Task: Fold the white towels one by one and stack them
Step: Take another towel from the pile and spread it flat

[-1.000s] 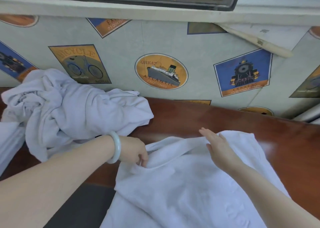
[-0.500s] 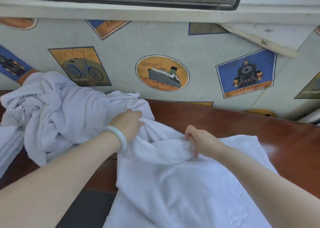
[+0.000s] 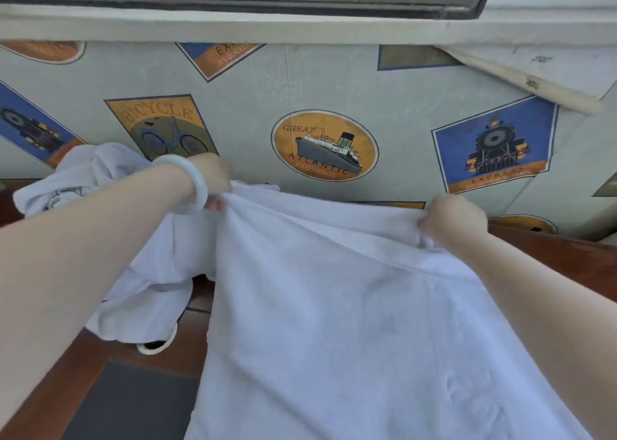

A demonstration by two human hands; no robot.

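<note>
A white towel [image 3: 334, 306] hangs stretched in front of me, raised off the brown wooden table [image 3: 567, 266]. My left hand [image 3: 213, 181], with a pale bangle on the wrist, grips its upper left corner. My right hand [image 3: 450, 217] grips the upper right corner. The top edge runs taut between the two hands and the rest drapes down toward me. A crumpled pile of white towels [image 3: 110, 186] lies at the left, partly hidden behind my left forearm.
A wall covered in paper with bicycle, ship and train pictures [image 3: 325, 146] stands right behind the table. A window ledge [image 3: 233, 25] runs above it. A dark floor [image 3: 133, 406] shows below the table edge at the lower left.
Both hands have taken hold of the towel's far edge, moved apart and lifted it off the table. The towel now hangs spread between them.
</note>
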